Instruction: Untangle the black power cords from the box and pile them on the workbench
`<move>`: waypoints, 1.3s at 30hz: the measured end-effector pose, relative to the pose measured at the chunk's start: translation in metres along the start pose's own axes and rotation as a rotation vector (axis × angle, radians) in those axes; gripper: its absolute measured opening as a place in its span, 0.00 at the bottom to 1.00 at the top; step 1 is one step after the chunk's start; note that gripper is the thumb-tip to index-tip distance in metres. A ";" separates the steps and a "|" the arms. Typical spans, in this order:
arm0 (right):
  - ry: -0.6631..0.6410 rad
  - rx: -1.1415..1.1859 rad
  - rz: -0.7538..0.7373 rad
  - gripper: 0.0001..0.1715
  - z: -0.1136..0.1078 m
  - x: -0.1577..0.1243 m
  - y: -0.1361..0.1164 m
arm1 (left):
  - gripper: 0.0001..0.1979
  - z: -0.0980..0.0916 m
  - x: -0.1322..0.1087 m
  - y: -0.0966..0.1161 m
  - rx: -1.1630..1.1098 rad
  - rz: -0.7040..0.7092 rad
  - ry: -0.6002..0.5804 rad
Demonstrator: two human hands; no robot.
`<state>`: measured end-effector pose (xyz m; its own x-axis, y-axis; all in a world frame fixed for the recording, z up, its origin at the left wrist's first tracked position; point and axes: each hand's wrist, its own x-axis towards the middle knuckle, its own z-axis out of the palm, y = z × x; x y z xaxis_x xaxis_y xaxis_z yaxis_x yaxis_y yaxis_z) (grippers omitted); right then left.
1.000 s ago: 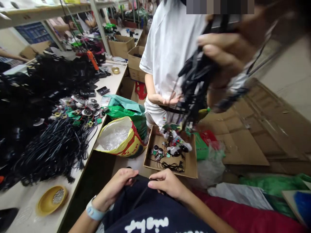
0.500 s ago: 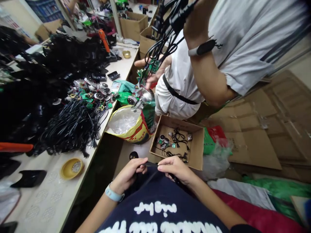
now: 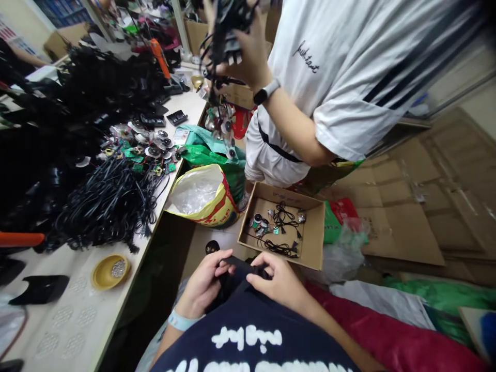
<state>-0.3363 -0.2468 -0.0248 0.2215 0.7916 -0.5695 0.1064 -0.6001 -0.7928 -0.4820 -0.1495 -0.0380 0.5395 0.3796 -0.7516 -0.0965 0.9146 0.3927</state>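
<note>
Between my two hands a flat black strap [image 3: 241, 264] is stretched in front of the dark blue shirt [image 3: 248, 320]. My left hand [image 3: 209, 279] pinches its left end, with the fingers curled. The other end is pinched by my right hand [image 3: 277, 281], thumb against fingers. Where the strap leads below the hands is lost against the dark cloth. Just beyond my hands stands an open cardboard box [image 3: 312, 232] with cables and small round parts on its bottom. A round black object [image 3: 212, 247] lies on the floor beyond my left hand.
A co-worker in a white shirt [image 3: 310, 77] holds a bundle of black cables [image 3: 228, 51]. The bench [image 3: 65, 325] at left carries a cable heap [image 3: 108, 201] and a yellow bowl [image 3: 101, 276] of small metal pieces. A yellow and red sack [image 3: 222, 206] stands beside it.
The co-worker has swung the cable bundle leftward, and the loose parts hang lower. My right hand has turned and its fingers have curled more; the strap between my hands shows more clearly.
</note>
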 end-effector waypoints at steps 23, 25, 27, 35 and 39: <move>-0.224 0.418 0.145 0.25 -0.012 -0.006 0.024 | 0.23 0.003 0.004 0.008 0.231 0.093 0.067; -0.232 0.433 0.167 0.22 -0.015 -0.010 0.028 | 0.23 0.000 0.003 0.008 0.260 0.103 0.075; -0.174 0.440 0.126 0.20 -0.016 -0.014 0.030 | 0.23 -0.002 0.002 0.009 0.349 0.122 0.081; 0.004 0.495 -0.032 0.15 -0.013 -0.026 0.031 | 0.16 0.000 -0.004 0.015 0.992 0.195 -0.188; 0.045 0.559 -0.103 0.17 -0.008 -0.029 0.036 | 0.20 0.012 -0.011 0.013 1.094 0.201 -0.331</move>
<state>-0.3308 -0.2923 -0.0351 0.2794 0.8296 -0.4835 -0.3968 -0.3588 -0.8449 -0.4793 -0.1429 -0.0186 0.8046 0.3012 -0.5117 0.4821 0.1716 0.8591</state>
